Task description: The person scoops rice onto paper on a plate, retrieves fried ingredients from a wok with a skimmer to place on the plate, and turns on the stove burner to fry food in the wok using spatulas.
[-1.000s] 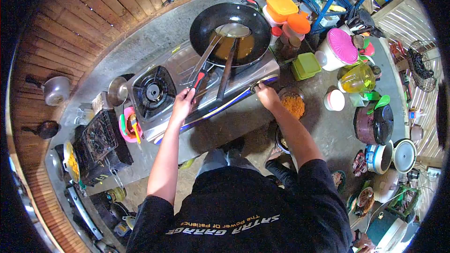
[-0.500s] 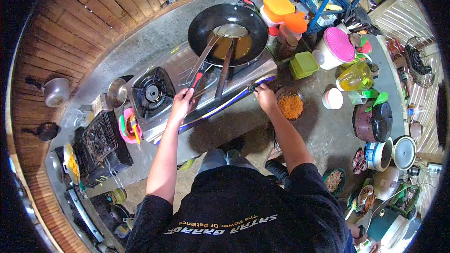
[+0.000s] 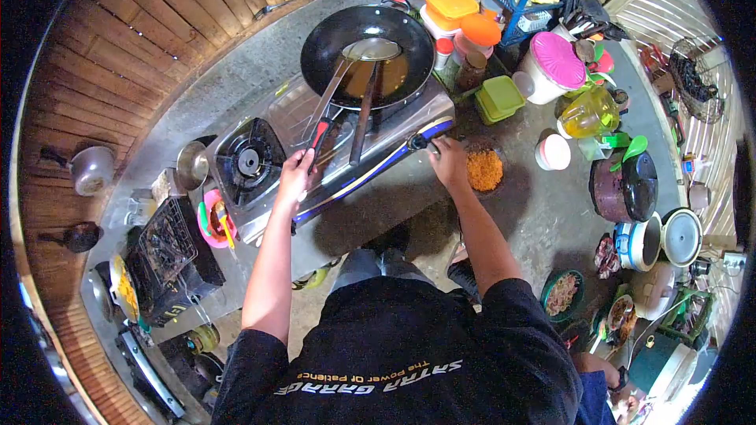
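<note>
We gripped strainer handle [image 3: 320,133] in left hand [image 3: 295,174], maybe because wok [image 3: 321,59] could burn. Right hand [image 3: 447,162] beside stove knob [image 3: 417,142]; couldn't tell if grasping.

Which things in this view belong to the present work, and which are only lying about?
Likely in use:
large round black metal wok with brown liquid
round metal strainer over it
red-and-black handle in the left hand
silver metal stove, right hand near its black knob

Likely only lying about:
square green plastic box
round white plastic tub with pink lid
</note>
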Motion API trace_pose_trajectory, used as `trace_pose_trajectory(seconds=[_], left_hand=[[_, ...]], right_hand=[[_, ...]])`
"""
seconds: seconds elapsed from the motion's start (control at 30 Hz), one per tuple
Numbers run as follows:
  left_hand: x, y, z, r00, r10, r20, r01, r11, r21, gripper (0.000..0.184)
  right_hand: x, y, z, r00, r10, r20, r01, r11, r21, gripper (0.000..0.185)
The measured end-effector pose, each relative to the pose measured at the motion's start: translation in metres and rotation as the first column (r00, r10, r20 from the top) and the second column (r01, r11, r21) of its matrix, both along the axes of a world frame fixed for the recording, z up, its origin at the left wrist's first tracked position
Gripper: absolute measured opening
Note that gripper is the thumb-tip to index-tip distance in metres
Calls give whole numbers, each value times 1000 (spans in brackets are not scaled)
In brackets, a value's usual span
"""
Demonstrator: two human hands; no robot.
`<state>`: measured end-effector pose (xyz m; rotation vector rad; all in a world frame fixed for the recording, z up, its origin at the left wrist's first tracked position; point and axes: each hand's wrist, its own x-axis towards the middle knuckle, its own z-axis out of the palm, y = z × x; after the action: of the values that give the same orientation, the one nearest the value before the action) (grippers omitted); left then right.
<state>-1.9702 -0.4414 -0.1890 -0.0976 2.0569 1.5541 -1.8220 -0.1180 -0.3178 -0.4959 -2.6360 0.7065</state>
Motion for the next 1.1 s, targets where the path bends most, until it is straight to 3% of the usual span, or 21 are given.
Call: trace_pose_trajectory(seconds=[0.07, 0.17, 0.27, 0.33, 0.47, 0.57, 0.67, 0.7, 0.73, 0.8, 0.83, 0.87, 0.97, 1.03, 1.1], left_hand=[[-1, 0, -1, 1000, -13, 9, 13, 1000, -2, 26], [-4, -3, -3, 999, -31, 10, 30, 999, 19, 25], [-4, -2, -3, 999, -33, 20, 32, 999, 36, 25], [-4, -3, -5, 999, -26, 19, 25, 998, 49, 24], [-4, -2, -5, 999, -16, 31, 15, 999, 29, 23], [2, 2, 4, 1000, -15, -1, 15, 1000, -3, 24], [6, -2, 2, 1000, 7, -1, -7, 1000, 29, 25], [8, -3, 2, 1000, 21, 4, -21, 999, 41, 25], [11, -4, 3, 999, 40, 24, -41, 997, 59, 25], [17, -6, 7, 995, 77, 64, -82, 992, 93, 25], [19, -8, 4, 995, 78, 67, -84, 993, 89, 25], [20, -10, -1, 994, 80, 70, -86, 993, 86, 25], [23, -12, -3, 993, 89, 73, -94, 993, 72, 26], [23, -11, -4, 995, 83, 58, -87, 994, 67, 28], [22, -10, -4, 996, 75, 57, -78, 995, 60, 29]], right_hand=[[26, 18, -12, 989, -146, 2, 145, 983, 113, 39], [68, 41, -14, 958, -236, 163, 219, 969, 117, 43], [98, 58, -33, 964, -129, 231, 27, 916, 400, 43], [101, 61, -48, 962, -133, 239, 53, 948, 314, 43], [92, 62, -39, 861, -115, 495, 113, 993, 35, 42], [99, 79, -110, 899, -77, 431, -89, 931, 353, 55], [92, 81, -121, 856, -134, 498, -45, 943, 331, 49], [89, 87, -155, 937, -164, 309, 190, 980, -56, 46], [89, 97, -210, 952, -274, 134, 305, 829, -469, 43], [92, 99, -224, 936, -344, 78, 325, 758, -566, 38], [94, 93, -187, 948, -268, 171, 306, 914, -266, 35], [95, 90, -158, 934, -220, 281, 214, 975, 54, 33], [92, 88, -124, 942, -157, 295, 162, 987, 9, 28], [81, 96, -140, 884, -157, 441, 286, 927, -243, 28], [79, 105, -149, 853, -108, 510, 178, 980, -91, 27]])
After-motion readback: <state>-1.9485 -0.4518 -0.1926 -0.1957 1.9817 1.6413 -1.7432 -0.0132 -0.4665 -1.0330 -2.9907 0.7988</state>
